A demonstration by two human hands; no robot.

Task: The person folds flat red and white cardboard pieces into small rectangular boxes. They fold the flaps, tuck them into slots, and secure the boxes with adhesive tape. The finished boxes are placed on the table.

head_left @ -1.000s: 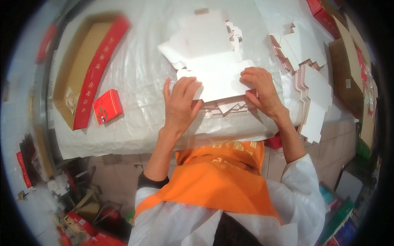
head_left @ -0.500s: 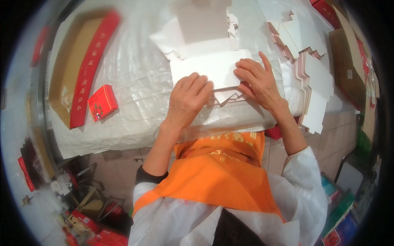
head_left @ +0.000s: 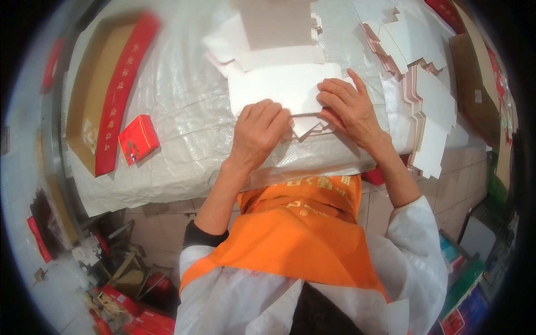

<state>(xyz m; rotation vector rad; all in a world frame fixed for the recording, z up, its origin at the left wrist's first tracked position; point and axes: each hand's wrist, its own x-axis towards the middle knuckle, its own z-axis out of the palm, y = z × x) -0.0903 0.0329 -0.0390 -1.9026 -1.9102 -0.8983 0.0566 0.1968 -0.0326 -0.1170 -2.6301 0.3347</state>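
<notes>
A white cardboard box blank lies partly folded on the covered table in front of me, with a wide greyish-white flap standing up on its far side. My left hand is closed at the near left edge of the blank, fingers curled over it. At its near right corner, my right hand has the fingers bent over the card and the thumb beneath, gripping the edge. Between the hands, pointed white card flaps stick out below the near edge. My fingers hide parts of that edge.
Stacks of flat white card blanks lie on the right, beside a brown carton. A small red box and a long red-sided open carton are on the left. The table's near edge is just before my orange apron.
Both hands keep their hold on the white box blank with almost no movement. The view has shifted slightly.
</notes>
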